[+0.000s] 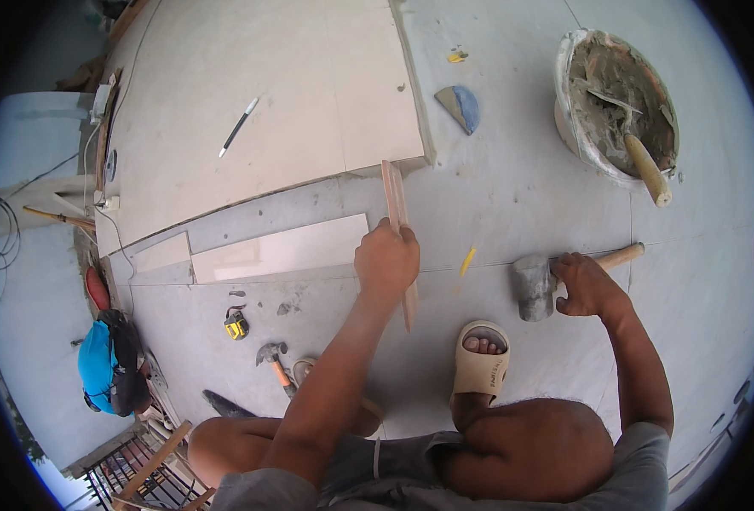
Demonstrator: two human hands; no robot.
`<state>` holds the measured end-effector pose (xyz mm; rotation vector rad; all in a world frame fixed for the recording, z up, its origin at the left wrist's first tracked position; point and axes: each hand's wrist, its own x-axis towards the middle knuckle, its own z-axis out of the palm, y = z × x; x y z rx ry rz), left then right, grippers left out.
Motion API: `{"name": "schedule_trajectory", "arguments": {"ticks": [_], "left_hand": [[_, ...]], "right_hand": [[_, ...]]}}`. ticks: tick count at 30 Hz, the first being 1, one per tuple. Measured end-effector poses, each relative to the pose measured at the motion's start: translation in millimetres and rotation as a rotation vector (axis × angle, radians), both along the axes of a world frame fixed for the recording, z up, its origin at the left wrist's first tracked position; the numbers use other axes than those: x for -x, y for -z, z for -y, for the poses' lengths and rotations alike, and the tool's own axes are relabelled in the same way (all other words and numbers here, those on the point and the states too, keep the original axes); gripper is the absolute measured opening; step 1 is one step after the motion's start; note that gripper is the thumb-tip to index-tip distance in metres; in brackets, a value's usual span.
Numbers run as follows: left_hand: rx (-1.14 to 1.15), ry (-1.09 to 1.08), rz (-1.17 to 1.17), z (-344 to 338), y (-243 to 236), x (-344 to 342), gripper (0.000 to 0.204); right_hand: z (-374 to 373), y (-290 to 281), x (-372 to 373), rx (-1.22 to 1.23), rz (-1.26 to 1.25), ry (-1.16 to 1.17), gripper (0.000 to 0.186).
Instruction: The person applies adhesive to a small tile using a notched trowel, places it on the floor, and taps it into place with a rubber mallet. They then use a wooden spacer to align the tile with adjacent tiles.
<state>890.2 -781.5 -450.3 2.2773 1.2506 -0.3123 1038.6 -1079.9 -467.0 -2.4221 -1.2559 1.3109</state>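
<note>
My left hand (386, 260) grips a long, narrow pinkish-beige strip (394, 189), held lengthwise away from me, its far end by the corner of the raised tiled area (309, 102). Behind that hand, long cut tile pieces (275, 249) lie along the tiled edge. My right hand (586, 283) holds a grey-headed mallet (535, 288) by its wooden handle (621, 256), close to the head, at floor level. A small yellow stick (468, 260) lies between my hands. Nearer my left forearm are a yellow tape measure (236, 324) and a claw hammer (280, 370).
A bucket of mortar (615, 77) with a trowel (645, 166) stands at the upper right. A grey-blue half-disc (460, 109) lies beside the tiles, and a marker (238, 128) rests on them. A blue-and-black bag (97, 366), cables (6, 234) and metal bars (117, 477) are along the left.
</note>
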Motion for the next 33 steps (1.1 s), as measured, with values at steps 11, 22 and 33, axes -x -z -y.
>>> {"name": "schedule_trajectory", "arguments": {"ticks": [11,22,33], "left_hand": [[0.112,-0.066,0.026,-2,5,-5,0.024],[0.169,-0.114,0.143,4,6,-2,0.029],[0.248,-0.005,0.061,-2,-6,6,0.027]], "right_hand": [[-33,14,-7,0.455,0.081,-0.266,0.025],[-73,-80,12,0.368,0.241,-0.478,0.034],[-91,-102,59,0.428,0.215,-0.590,0.034]]}}
